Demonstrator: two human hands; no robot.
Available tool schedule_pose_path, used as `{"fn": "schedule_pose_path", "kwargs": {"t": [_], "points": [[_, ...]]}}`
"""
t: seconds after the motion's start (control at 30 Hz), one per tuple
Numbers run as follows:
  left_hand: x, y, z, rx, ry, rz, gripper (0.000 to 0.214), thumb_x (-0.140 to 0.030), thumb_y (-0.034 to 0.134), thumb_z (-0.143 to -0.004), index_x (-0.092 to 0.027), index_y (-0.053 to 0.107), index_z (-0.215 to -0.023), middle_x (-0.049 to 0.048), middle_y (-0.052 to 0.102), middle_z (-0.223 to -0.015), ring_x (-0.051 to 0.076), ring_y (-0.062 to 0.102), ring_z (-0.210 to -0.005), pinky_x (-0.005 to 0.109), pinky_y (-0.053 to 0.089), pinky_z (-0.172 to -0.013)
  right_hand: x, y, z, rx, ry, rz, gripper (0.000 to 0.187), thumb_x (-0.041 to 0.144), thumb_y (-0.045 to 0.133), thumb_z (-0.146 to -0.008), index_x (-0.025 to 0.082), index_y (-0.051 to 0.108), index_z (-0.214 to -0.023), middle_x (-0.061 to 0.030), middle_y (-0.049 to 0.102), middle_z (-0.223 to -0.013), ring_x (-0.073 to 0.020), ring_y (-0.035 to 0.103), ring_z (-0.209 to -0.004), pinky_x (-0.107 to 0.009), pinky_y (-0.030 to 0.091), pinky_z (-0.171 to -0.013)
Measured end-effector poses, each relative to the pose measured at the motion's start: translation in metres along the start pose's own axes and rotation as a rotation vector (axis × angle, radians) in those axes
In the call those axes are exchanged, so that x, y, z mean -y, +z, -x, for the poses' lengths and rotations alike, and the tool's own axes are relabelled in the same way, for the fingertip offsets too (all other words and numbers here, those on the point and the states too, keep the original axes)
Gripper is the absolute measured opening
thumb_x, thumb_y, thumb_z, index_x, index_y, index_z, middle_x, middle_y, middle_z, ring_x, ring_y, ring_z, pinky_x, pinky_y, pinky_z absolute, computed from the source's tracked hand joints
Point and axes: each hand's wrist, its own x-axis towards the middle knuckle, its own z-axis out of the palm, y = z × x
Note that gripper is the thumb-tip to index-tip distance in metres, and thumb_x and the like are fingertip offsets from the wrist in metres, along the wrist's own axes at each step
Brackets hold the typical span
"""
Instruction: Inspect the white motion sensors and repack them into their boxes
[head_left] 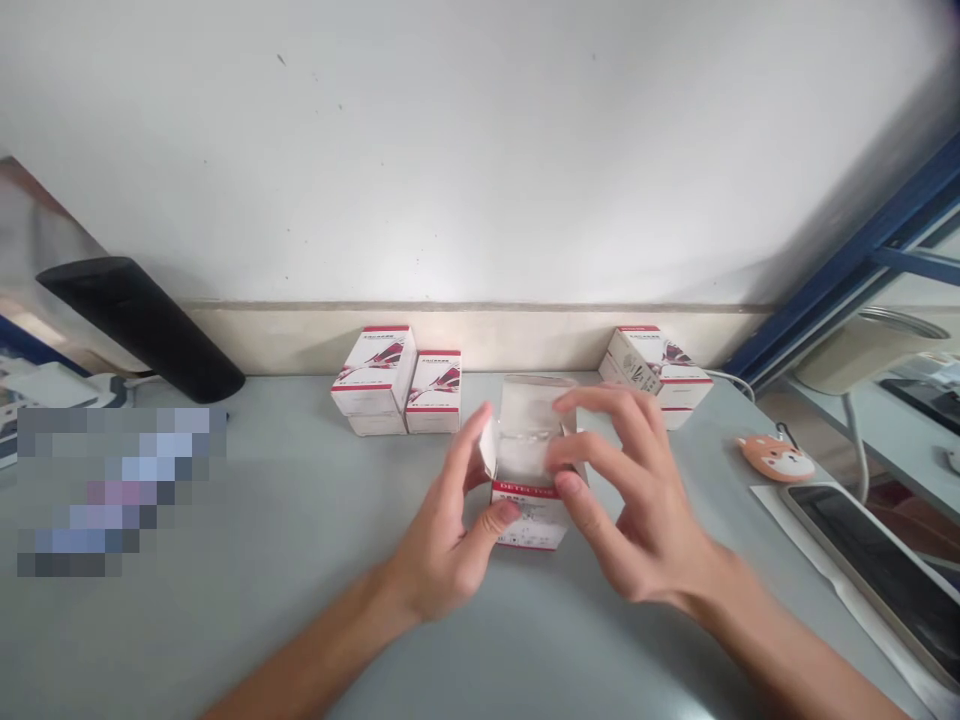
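L hand (442, 530) clasping open white-red carton (529, 512), thumb on front, R hand (637, 495) fingers spread by clear plastic insert (536, 425), grip unclear, carton mid grey table (315, 530), more cartons (373, 380) behind

Small white cardboard box (531, 517) with red trim, flaps open, clear plastic insert (534, 410) rising from it, near the middle of the worktop (315, 590).

On my feed, my body comes through as two bare, slender forearms (315, 640) ending in a left hand (442, 540) and a right hand (645, 510), both with long fingers (615, 405) and short nails (508, 512).
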Motion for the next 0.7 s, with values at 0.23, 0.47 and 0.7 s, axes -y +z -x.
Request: {"fn": "schedule_pose_path", "kwargs": {"t": [0.23,0.47,0.7], "points": [[-0.008,-0.016,-0.006,0.060,0.244,-0.281,0.070,-0.020,0.057,-0.104,-0.038,0.026,-0.165,0.0105,0.061,-0.148,0.027,0.067,-0.124,0.043,0.058,-0.103,0.003,0.005,0.000,-0.035,0.001,-0.140,0.019,0.012,0.056,-0.095,0.024,0.059,-0.109,-0.0090,0.063,-0.105,-0.0257,0.063,-0.092,-0.044,0.052,-0.078],[-0.035,-0.019,-0.011,0.181,0.302,-0.568,0.058,-0.013,0.054,-0.095,-0.030,0.051,-0.150,0.0123,0.056,-0.126,0.025,0.067,-0.099,0.041,0.061,-0.086,-0.003,-0.003,-0.002,-0.125,-0.085,-0.139,0.017,0.009,0.052,-0.085,0.022,0.062,-0.088,-0.0081,0.059,-0.097,-0.0223,0.058,-0.081,-0.039,0.048,-0.067],[-0.036,-0.016,-0.012,0.132,0.264,-0.605,0.048,-0.016,0.054,-0.095,-0.029,0.057,-0.140,0.0102,0.059,-0.122,0.024,0.067,-0.097,0.039,0.060,-0.085,-0.017,-0.002,-0.003,-0.104,-0.132,-0.121,0.033,0.006,0.045,-0.080,0.023,0.073,-0.085,-0.0048,0.054,-0.084,-0.0188,0.047,-0.070,-0.037,0.043,-0.064]]}}
